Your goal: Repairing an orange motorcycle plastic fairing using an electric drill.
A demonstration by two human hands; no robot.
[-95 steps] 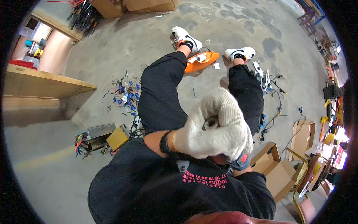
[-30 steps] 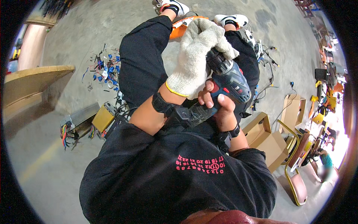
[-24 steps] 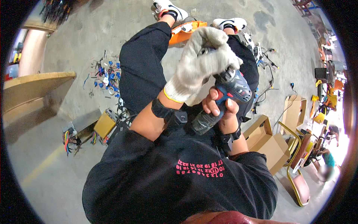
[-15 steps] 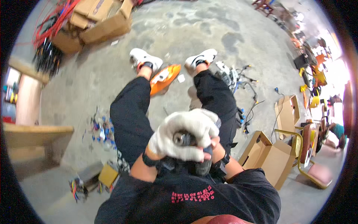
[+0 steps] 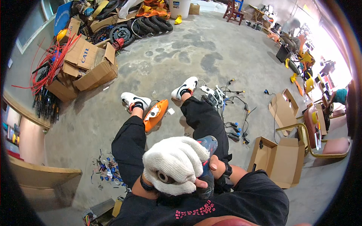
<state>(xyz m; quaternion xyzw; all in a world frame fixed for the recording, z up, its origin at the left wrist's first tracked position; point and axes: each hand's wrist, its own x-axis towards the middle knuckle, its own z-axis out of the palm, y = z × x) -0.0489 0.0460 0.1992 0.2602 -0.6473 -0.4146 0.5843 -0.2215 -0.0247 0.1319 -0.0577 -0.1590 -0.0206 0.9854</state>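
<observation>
My left hand point(image 5: 173, 158), in a white knitted glove, is wrapped around the front end of a cordless drill point(image 5: 206, 173) held close to my lap. The drill's round metal nose point(image 5: 163, 177) pokes out of the glove and points up toward me. My right hand point(image 5: 214, 163) grips the blue and dark grey body and handle. Only some bare fingers of it show; the rest is hidden behind the tool and the glove. An orange plastic shell point(image 5: 155, 116) with a white part on it lies on the floor between my shoes.
Cables with connectors point(image 5: 241, 109) lie right of my legs, beside open cardboard boxes point(image 5: 279, 160) and a chair point(image 5: 328, 147). Small blue scraps point(image 5: 109, 169) litter the floor at left. Cartons point(image 5: 90, 62), red tubing point(image 5: 51, 69) and tyres point(image 5: 149, 26) are piled far left.
My view has tilted up, so more of the far floor shows. The gloved hand has closed more fully over the drill's front, and the nose now sits lower left.
</observation>
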